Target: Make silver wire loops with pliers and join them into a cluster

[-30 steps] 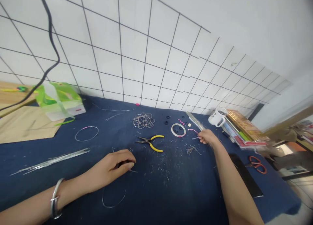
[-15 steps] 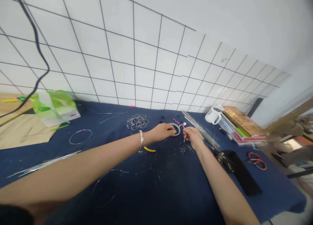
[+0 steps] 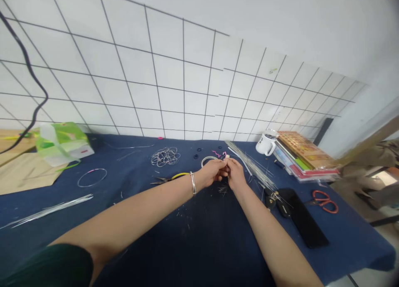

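My left hand (image 3: 215,170), a silver bangle on its wrist, has its fingers closed against the fingertips of my right hand (image 3: 235,173). A thin pale strand shows at the right fingertips; what the left fingers pinch is hidden. Behind the left hand lies a pale ring-shaped roll (image 3: 205,159), partly covered. Curly pink cord (image 3: 216,153) and a small whitish piece (image 3: 227,156) are just beyond the fingertips. Short wire clippings (image 3: 222,190) lie below the hands. Pliers with yellow handles (image 3: 179,176) rest beside my left wrist.
A coiled wire bundle (image 3: 166,157), a wire loop (image 3: 92,177) and straight wires (image 3: 52,211) lie left. Rightward are more wires (image 3: 254,166), a mug (image 3: 266,144), stacked books (image 3: 307,154), a black phone-like slab (image 3: 307,220), keys (image 3: 282,206) and red-handled scissors (image 3: 326,202).
My left hand has left the roll and come right to meet my right hand. The pliers' jaws now show beside my left forearm. The view has shifted slightly.
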